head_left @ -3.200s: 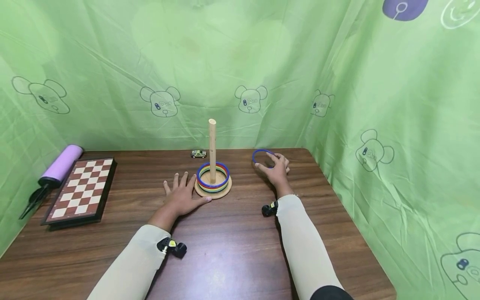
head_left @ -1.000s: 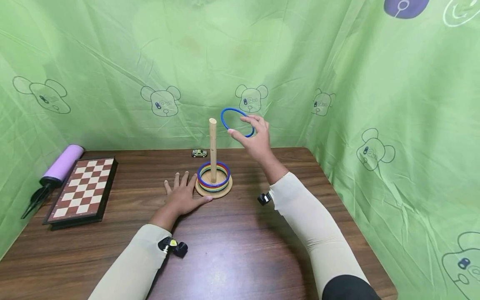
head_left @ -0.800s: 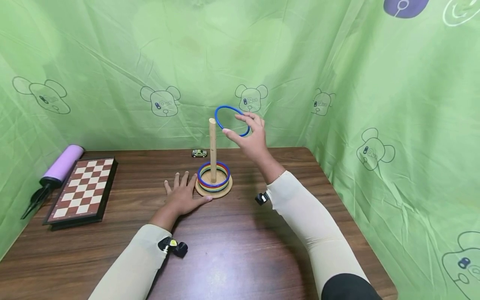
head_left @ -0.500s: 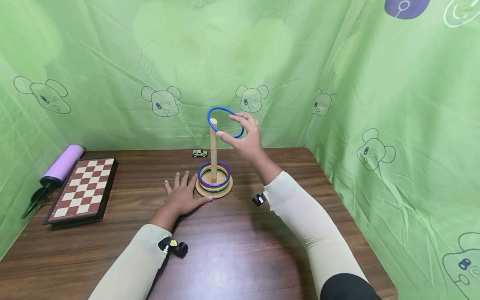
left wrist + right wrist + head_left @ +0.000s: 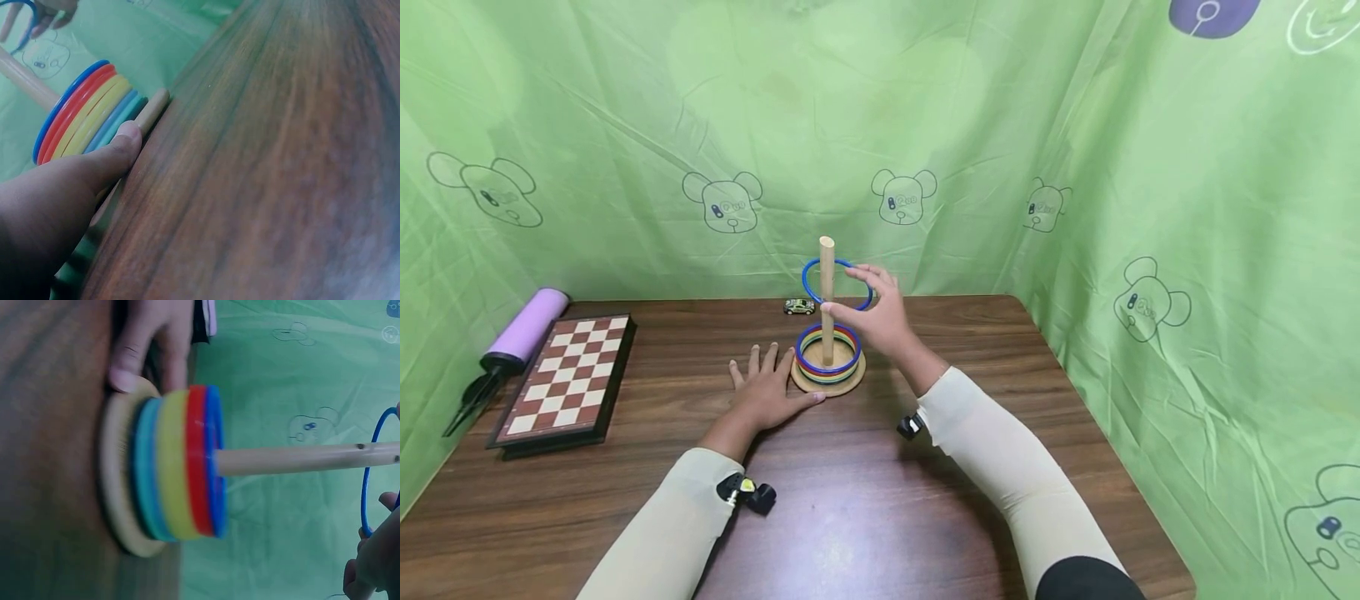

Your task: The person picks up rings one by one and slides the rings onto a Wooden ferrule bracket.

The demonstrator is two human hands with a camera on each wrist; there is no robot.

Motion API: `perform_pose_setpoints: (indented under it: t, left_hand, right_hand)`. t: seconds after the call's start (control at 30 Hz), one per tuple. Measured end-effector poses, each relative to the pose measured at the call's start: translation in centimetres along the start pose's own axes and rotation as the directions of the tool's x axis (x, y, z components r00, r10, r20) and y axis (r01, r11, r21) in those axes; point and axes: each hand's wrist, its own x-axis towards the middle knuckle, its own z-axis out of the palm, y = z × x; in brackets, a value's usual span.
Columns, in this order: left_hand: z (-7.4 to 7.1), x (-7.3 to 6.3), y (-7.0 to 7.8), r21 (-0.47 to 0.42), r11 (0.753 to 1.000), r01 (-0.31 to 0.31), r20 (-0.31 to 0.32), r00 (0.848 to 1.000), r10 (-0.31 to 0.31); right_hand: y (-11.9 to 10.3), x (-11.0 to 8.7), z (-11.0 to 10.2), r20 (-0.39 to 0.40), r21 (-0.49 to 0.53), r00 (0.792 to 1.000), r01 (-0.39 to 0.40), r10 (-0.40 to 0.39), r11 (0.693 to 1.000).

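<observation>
In the head view my right hand (image 5: 883, 317) pinches a blue ring (image 5: 806, 283) between thumb and fingers, above the stack. The ring is around the upper part of an upright wooden peg (image 5: 827, 275), which shows through it. Lower down, a stack of coloured rings (image 5: 172, 465), blue on top, then red, yellow, light blue and green, lies around the peg on its round wooden base (image 5: 115, 469). My left hand (image 5: 766, 396) rests on the table with fingers spread, its thumb (image 5: 130, 134) against the base's edge.
A toy car (image 5: 799, 307) stands behind the peg, near the table's back edge. At the left lie a checkered board box (image 5: 565, 375) and a purple cylinder with a black end (image 5: 527, 325). Green printed cloth (image 5: 820, 100) hangs behind and at the sides of the brown wooden table (image 5: 850, 500).
The right hand has picked the blue ring up from the table's back right, carried it left to the peg's top and lowered it around the peg. The left hand has stayed put.
</observation>
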Motion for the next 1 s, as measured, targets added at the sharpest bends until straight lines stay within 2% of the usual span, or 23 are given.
perform_pose_setpoints:
  t: [0.2, 0.33, 0.67, 1.0]
  left_hand:
    - [-0.1, 0.0, 0.1, -0.003, 1.0, -0.002, -0.008, 1.0, 0.002]
    - [-0.1, 0.0, 0.1, -0.003, 1.0, -0.004, -0.01, 1.0, 0.004]
    - [0.1, 0.0, 0.1, 0.001, 1.0, -0.002, -0.01, 1.0, 0.002]
    - [0.1, 0.0, 0.0, 0.003, 1.0, 0.006, -0.007, 1.0, -0.006]
  right_hand:
    - [2.1, -1.7, 1.1, 0.026, 0.008, 0.996, -0.081, 0.08, 0.997]
    - [3.0, -2.7, 1.7, 0.051, 0.012, 0.993, -0.107, 0.106, 0.994]
    - [4.6, -4.4, 2.4, 0.11, -0.01, 0.986, -0.124, 0.125, 0.992]
    - [5.7, -4.9, 3.1, 0.124, -0.034, 0.983, -0.131, 0.134, 0.991]
